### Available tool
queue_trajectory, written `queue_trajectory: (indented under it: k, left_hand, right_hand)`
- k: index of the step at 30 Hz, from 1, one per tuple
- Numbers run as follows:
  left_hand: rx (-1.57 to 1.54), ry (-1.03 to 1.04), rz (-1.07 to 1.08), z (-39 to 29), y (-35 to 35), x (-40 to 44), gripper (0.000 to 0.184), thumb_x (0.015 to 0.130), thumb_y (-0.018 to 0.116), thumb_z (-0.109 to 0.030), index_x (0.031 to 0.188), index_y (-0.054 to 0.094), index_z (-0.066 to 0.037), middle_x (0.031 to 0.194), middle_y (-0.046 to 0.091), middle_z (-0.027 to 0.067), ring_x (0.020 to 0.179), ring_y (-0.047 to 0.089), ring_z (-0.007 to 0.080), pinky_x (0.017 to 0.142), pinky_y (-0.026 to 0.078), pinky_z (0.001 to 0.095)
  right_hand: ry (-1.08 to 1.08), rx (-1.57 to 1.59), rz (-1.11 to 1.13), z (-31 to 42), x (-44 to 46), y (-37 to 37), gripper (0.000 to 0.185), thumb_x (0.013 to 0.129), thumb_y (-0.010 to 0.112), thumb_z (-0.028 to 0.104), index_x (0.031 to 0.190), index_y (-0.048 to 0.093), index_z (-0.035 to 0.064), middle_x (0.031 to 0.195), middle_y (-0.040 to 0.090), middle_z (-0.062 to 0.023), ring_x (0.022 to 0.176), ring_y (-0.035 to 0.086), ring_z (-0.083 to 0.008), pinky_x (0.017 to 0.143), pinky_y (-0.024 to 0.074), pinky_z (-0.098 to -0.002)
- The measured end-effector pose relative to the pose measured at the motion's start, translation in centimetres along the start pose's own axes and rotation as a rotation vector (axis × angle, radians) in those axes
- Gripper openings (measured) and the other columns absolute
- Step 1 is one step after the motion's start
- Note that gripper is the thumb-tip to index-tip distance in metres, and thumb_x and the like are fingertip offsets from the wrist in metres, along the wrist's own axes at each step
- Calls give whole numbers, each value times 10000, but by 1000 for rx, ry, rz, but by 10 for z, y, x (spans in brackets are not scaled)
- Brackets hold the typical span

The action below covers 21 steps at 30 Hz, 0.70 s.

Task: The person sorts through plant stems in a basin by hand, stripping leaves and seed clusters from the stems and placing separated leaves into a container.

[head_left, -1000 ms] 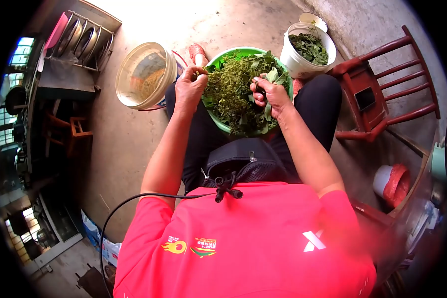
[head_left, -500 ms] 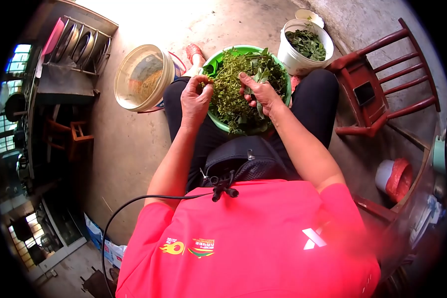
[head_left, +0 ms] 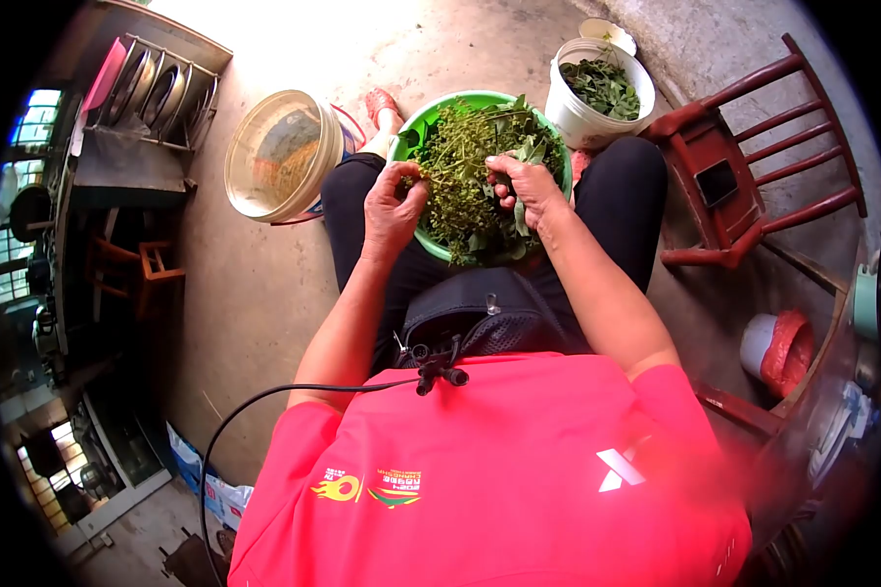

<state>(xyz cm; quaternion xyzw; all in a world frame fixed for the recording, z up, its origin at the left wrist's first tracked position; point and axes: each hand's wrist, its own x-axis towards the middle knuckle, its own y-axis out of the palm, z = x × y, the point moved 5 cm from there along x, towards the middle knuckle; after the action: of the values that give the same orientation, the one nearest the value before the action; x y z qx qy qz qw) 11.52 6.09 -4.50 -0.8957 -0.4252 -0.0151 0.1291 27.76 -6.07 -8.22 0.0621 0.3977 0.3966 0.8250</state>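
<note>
Head camera: left hand (head_left: 394,210) pinches a sprig (head_left: 425,176), right hand (head_left: 527,183) grips leaves (head_left: 532,151). Sharp tugging could spill greens (head_left: 460,201) over the basin (head_left: 480,96).

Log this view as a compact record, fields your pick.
left hand: pinching green sprigs
right hand: closed on leafy stems
basin: green, between the knees, heaped with greenery
white bucket: beyond the right knee, holds loose leaves
larger bucket: left of basin, contents unclear
chair: reddish-brown, right side
</note>
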Motion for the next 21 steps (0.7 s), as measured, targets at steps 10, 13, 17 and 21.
queue_trajectory:
  k: [10, 13, 17, 21]
  left_hand:
    - [232, 154, 312, -10, 25, 26, 305, 701, 698, -159, 960, 566, -67, 1319, 420, 180, 1249, 379, 323, 1007, 330, 382]
    - [327, 179, 379, -9, 41, 37, 581, 706, 711, -178, 1223, 466, -75, 1305, 425, 184, 1236, 391, 322, 1018, 338, 381]
    - [403, 106, 520, -2, 53, 45, 683, 724, 663, -81, 1352, 403, -151, 1146, 552, 132, 1054, 537, 238, 930, 423, 330]
    - [357, -84, 386, 7, 50, 48, 425, 746, 587, -22, 1157, 571, -128, 797, 576, -13, 720, 526, 75, 695, 448, 225]
  right_hand:
    - [-34, -63, 24, -10, 4, 3, 90, 801, 610, 129, 745, 551, 91, 661, 540, -5, 502, 452, -56, 381, 344, -187]
    - [-56, -73, 31, -10, 4, 1, 82, 801, 603, 124, 746, 552, 90, 669, 542, -7, 500, 453, -58, 383, 346, -188]
    - [-21, 19, -22, -6, 4, -7, 122, 818, 616, 157, 740, 537, 105, 681, 533, -3, 492, 439, -60, 382, 327, -195]
    - [-76, 37, -127, -2, 5, -20, 181, 796, 625, 205, 687, 551, 81, 647, 528, -1, 479, 438, -70, 388, 336, -226]
